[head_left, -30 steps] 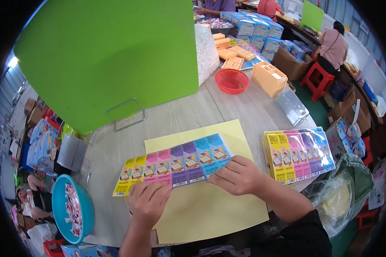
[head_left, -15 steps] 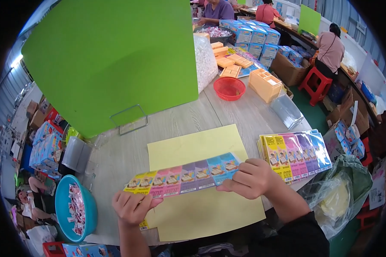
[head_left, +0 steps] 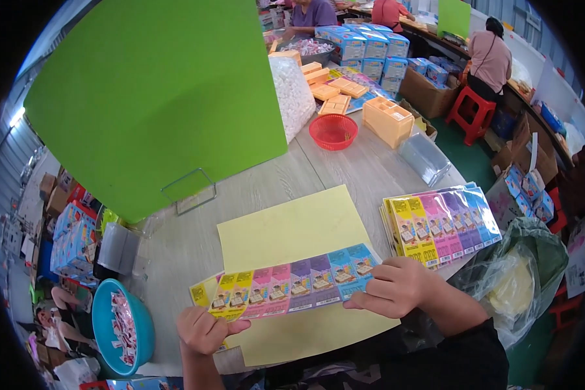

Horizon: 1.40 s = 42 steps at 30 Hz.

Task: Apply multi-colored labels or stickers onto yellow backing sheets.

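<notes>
Between my two hands is a long printed strip (head_left: pixel 299 283) with yellow, pink, purple and blue panels. My left hand (head_left: pixel 205 328) is closed on its yellow end, thumb along the lower edge. My right hand (head_left: pixel 396 287) pinches the blue end. Under the strip, pale yellow sheets (head_left: pixel 286 218) lie on the table. Part of another yellow printed piece (head_left: pixel 201 294) shows beside the strip's left end. To the right of my right hand lies a stack of similar coloured strips (head_left: pixel 442 224).
A tall green board (head_left: pixel 156 110) stands at the far left. Beyond are a red basket (head_left: pixel 333 132), orange plastic cases (head_left: pixel 387 122) and a clear plastic box (head_left: pixel 424 158). A turquoise basin (head_left: pixel 146 325) of small packets sits left. A plastic bag (head_left: pixel 520 286) hangs right. People work farther back.
The strip has tilted up, showing more of its printed face, and shifted slightly right and down with both hands. The yellow printed piece at its left end is more exposed. The view has shifted slightly.
</notes>
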Tool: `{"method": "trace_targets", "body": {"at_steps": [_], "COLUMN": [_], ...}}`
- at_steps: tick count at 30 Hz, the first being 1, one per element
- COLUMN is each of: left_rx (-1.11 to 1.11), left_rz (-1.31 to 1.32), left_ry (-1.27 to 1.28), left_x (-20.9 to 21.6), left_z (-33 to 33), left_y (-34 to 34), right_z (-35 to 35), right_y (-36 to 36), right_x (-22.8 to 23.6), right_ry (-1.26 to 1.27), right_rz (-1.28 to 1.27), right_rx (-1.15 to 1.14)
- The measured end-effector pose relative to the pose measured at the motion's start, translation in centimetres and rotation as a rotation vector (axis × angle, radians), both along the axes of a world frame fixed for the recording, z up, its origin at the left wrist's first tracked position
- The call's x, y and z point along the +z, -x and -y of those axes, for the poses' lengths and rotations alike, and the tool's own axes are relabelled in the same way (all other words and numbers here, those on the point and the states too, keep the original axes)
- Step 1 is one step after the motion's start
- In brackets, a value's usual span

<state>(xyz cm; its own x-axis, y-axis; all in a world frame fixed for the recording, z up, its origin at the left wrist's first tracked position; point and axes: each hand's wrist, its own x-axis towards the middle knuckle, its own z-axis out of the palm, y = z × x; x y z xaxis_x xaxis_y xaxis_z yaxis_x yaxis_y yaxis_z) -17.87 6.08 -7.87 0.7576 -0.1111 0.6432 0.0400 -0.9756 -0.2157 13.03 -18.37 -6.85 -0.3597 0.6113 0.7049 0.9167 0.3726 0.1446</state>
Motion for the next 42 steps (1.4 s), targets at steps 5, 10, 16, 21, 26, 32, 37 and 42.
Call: {"method": "trace_targets", "body": {"at_steps": [5, 10, 16, 21, 26, 32, 37, 42], "left_rx": [0.006, 0.054, 0.113, 0.174, 0.11, 0.061, 0.046, 0.058], "left_rz": [0.005, 0.075, 0.182, -0.139, -0.404, -0.33, -0.301, -0.248], "left_ry": [0.058, 0.095, 0.234, 0.212, 0.232, 0.255, 0.26, 0.306], "left_x": [-1.3, -2.5, -4.4, -1.9, -1.0, -1.3, -1.5, -1.0], "left_z": [0.3, -0.2, -1.4, 0.7, 3.5, 3.9, 4.2, 4.7], "left_y": [0.4, 1.5, 2.5, 1.5, -2.2, -2.9, -3.1, -3.2], "right_z": [1.1, 1.4, 1.5, 1.5, 1.4, 0.2, -0.2, 0.1], "right_y": [0.3, 0.7, 1.3, 1.3, 1.8, 3.2, 3.7, 3.8], "right_x": [-0.4, -0.9, -1.4, -1.6, -1.5, -0.8, -1.1, -1.2], "right_ry": [0.101, 0.071, 0.093, 0.151, 0.143, 0.274, 0.358, 0.364], "right_rz": [-0.016, -0.038, -0.042, 0.055, 0.046, 0.018, 0.095, 0.057], "right_rx": [-0.018, 0.006, 0.023, -0.044, -0.063, -0.296, -0.266, -0.262]}}
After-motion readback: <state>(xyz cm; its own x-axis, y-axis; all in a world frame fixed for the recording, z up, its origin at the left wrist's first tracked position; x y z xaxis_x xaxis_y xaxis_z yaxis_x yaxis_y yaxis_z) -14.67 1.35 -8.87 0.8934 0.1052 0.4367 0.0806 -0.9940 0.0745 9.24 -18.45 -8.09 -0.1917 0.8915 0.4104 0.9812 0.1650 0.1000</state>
